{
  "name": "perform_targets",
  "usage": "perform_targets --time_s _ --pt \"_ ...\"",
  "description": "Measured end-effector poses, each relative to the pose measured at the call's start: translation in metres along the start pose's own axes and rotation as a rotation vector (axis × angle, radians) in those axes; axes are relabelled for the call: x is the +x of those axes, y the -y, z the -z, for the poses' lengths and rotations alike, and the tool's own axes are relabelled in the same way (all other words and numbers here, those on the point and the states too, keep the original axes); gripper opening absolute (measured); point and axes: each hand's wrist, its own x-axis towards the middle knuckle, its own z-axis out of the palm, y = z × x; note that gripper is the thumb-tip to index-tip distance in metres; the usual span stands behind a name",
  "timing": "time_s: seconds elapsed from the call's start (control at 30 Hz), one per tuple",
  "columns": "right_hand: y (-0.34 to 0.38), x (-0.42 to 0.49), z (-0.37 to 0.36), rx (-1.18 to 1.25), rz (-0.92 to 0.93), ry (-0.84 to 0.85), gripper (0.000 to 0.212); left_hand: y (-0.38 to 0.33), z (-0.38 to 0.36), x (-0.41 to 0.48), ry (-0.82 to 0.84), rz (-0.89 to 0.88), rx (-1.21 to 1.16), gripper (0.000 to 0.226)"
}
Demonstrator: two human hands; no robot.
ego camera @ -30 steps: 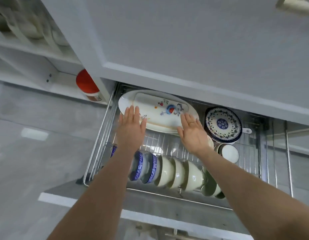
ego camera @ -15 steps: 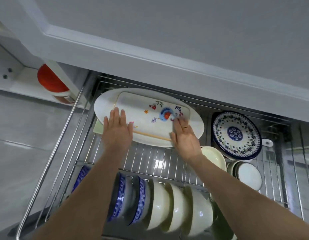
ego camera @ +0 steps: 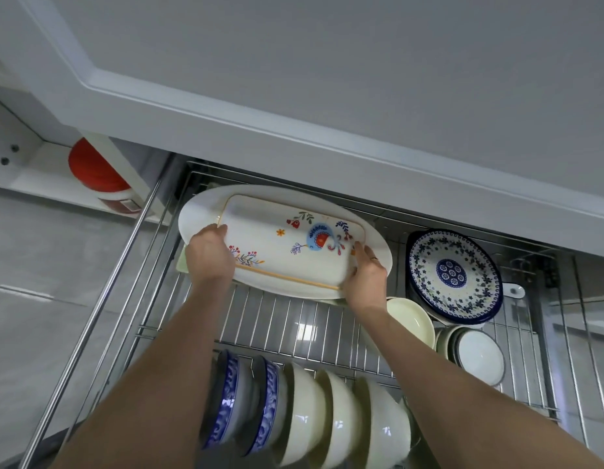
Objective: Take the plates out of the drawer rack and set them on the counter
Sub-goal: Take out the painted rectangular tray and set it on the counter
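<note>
Between both hands' fingers (ego camera: pixel 215 231): rectangular plate (ego camera: pixel 287 245), ends gripped.

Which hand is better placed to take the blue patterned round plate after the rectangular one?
Likely the right hand: it grips the rectangular plate at its right end, nearer the blue patterned round plate. The left hand grips the far end.

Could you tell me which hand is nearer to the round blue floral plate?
Right. The right hand grips the rectangular plate beside the blue floral plate; the left hand holds its far end.
</note>
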Motion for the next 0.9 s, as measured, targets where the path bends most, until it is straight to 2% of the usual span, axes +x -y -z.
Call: perform_targets --time_s 0.1,0.17,0.47,0.7,0.9 --pt "0.001 -0.006 0.007 -0.012 0.002 -0.019 0.057 -0.004 0.008 -0.008 -0.028 0.154 -0.214 0.039" --pt "0.002 -0.011 0.013 -0.016 -0.012 -0.024 0.054 -0.004 0.014 -0.016 -0.037 0.161 -0.269 0.039" --pt "0.028 -0.059 0.074 0.058 -0.073 0.017 0.048 -0.016 0.084 -0.072 0.016 0.216 -0.336 0.040" --pt "0.059 -0.129 0.160 0.135 -0.192 0.014 0.048 -0.047 0.177 -0.134 0.020 0.243 -0.360 0.039" --pt "0.081 -0.191 0.245 0.158 -0.293 -0.028 0.054 -0.084 0.262 -0.189 0.057 0.171 -0.349 0.040"
